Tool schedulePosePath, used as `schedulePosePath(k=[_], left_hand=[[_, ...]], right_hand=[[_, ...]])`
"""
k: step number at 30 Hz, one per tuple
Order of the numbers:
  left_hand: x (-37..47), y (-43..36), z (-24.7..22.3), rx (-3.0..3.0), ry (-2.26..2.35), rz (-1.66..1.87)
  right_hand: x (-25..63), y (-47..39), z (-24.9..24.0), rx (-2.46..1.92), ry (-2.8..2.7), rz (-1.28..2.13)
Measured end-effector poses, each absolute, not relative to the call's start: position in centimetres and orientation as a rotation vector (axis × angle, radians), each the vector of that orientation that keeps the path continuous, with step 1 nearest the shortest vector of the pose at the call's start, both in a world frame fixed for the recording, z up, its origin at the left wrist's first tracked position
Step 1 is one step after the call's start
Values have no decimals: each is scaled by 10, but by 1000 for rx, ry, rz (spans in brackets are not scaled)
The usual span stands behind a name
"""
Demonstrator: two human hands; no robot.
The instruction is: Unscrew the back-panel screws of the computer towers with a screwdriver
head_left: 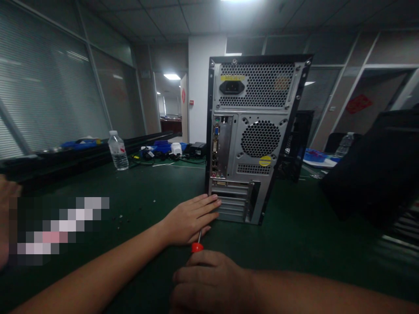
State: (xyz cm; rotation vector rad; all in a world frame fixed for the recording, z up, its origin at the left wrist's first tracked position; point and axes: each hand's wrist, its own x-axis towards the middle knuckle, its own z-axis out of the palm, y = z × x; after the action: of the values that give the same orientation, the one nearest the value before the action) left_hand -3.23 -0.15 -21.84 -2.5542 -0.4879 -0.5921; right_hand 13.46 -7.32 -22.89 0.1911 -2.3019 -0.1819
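A computer tower (262, 144) stands upright on the green table, its metal back panel facing me. My left hand (193, 218) reaches to its lower left edge, fingers stretched out near the slot covers (231, 203); it seems to touch the case. Closer to me, my right hand (212, 281) is wrapped around a screwdriver (197, 247). Only the red top of its handle and part of the thin shaft show. The shaft points up toward my left thumb, and its tip is hidden behind that hand.
Small screws (119, 221) lie scattered left of my arm. A water bottle (118, 150) stands farther back, near cables and blue trays (162, 146). Dark case parts (363, 170) stand on the right. Another person's hand (8, 192) shows at the left edge beside a pixelated patch.
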Motion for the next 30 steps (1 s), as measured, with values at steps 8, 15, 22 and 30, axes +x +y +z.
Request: schedulePosePath(k=[8,15,22,30], left_hand=[[-32,-2,-216,-2566,-488,-577],[-33,-2,-218,-2555,-490,-571],[-33,-1,-218,-2578,-492,-584],[-33,-1,-219,-2563,-489,-584]], right_hand=[[134,-70,-228,190,-2273,-172],[135,-67,-242,168,-2577,-245],[129,-64,-253,158,-2539,-340],[130,-64,-251,123,-2520,-334]])
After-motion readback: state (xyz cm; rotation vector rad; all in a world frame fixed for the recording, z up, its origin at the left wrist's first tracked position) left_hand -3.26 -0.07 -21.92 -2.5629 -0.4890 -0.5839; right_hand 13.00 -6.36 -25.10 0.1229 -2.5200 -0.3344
